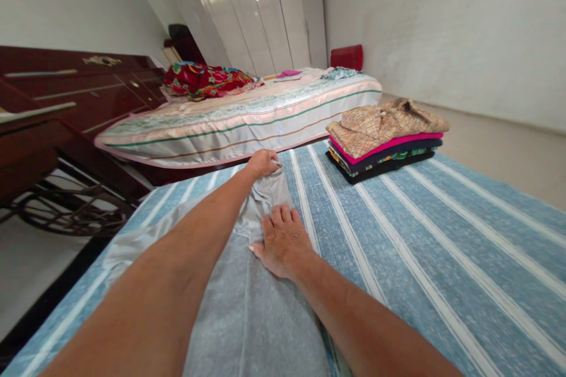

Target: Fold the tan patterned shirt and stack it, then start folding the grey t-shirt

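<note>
A light grey garment (247, 306) lies spread over a blue and white striped bed cover (398, 235); its exact kind is not clear. At its far end my left hand (264, 163) pinches the edge of the cloth. My right hand (285, 240) rests flat on the garment, nearer to me, with fingers stretched out. Part of the garment at the left is hidden under my left forearm. To the right of my hands stands a stack of folded clothes (384, 138), topped by a tan checked shirt.
Behind is a second bed (247, 123) with a red floral cloth (203, 79) on it. A dark wooden table with a metal wheel (75, 209) stands at the left. White wardrobe doors (247, 12) and a red case (347, 58) are at the back.
</note>
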The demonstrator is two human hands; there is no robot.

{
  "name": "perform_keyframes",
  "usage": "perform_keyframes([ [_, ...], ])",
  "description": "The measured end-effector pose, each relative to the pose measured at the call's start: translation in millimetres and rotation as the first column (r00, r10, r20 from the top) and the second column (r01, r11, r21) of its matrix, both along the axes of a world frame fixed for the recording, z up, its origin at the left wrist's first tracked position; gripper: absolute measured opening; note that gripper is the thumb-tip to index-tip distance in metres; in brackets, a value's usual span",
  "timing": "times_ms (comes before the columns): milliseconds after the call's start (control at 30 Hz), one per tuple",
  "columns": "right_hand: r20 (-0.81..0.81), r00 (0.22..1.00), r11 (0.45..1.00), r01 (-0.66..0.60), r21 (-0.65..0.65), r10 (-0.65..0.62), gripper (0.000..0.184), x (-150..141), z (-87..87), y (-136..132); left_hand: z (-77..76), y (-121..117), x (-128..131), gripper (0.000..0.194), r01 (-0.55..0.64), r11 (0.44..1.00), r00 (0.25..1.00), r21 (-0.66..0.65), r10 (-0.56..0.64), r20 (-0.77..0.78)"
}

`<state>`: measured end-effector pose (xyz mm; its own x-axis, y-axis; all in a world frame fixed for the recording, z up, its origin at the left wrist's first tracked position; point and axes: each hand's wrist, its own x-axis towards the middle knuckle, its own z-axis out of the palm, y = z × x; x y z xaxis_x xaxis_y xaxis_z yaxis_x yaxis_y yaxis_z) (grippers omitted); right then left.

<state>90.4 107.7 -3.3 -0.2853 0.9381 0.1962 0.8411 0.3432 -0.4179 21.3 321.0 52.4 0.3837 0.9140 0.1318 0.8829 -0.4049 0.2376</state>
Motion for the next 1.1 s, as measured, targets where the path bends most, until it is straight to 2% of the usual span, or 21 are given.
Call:
perform_keyframes([
  [133, 0.006, 1.0, 1.0, 0.007, 0.01, -0.007, 0.067, 0, 0.0, 0, 8.6, 0, -6, 0.011, 0.014, 0.996, 0.998, -0.09, -0.019, -0.056],
  [200, 0.008, 1.0, 1.0, 0.005, 0.008, -0.005, 0.067, 0, 0.1, 0, 12.5, 1, -8, 0.014, 0.015, 0.995, 0.994, -0.095, -0.025, -0.104],
  [333, 0.002, 1.0, 1.0, 0.001, 0.002, -0.001, 0.067, 0, -0.5, 0, 11.1, 1, -4, 0.014, 0.003, 1.0, 0.979, 0.016, 0.0, -0.203],
  [567, 0.015, 1.0, 1.0, -0.003, 0.006, 0.003, 0.068, -1, -1.3, 1, -14.5, -15, 6, 0.018, -0.071, 0.976, 0.943, 0.206, 0.133, -0.304],
  [700, 0.019, 1.0, 1.0, -0.003, 0.02, 0.003, 0.068, -1, -2.0, 1, -14.1, -19, 2, 0.027, -0.159, 0.953, 0.928, 0.256, 0.233, -0.29],
  [767, 0.015, 1.0, 1.0, 0.002, 0.025, -0.002, 0.067, -1, -3.0, 1, -10.1, -18, 0, 0.027, -0.188, 0.956, 0.927, 0.228, 0.249, -0.28],
  [867, 0.007, 1.0, 1.0, 0.005, 0.023, -0.005, 0.067, -1, -4.3, 1, -7.2, -16, 0, 0.03, -0.183, 0.974, 0.939, 0.131, 0.213, -0.272],
  [967, 0.004, 1.0, 1.0, -0.001, 0.013, 0.001, 0.068, -2, -4.4, 2, -11.8, -15, 0, 0.023, -0.166, 0.985, 0.949, 0.046, 0.172, -0.263],
  [1100, 0.004, 1.0, 1.0, -0.004, 0.004, 0.004, 0.068, -1, -3.2, 2, -22.5, -9, 0, 0.012, -0.171, 0.985, 0.955, 0.019, 0.171, -0.241],
])
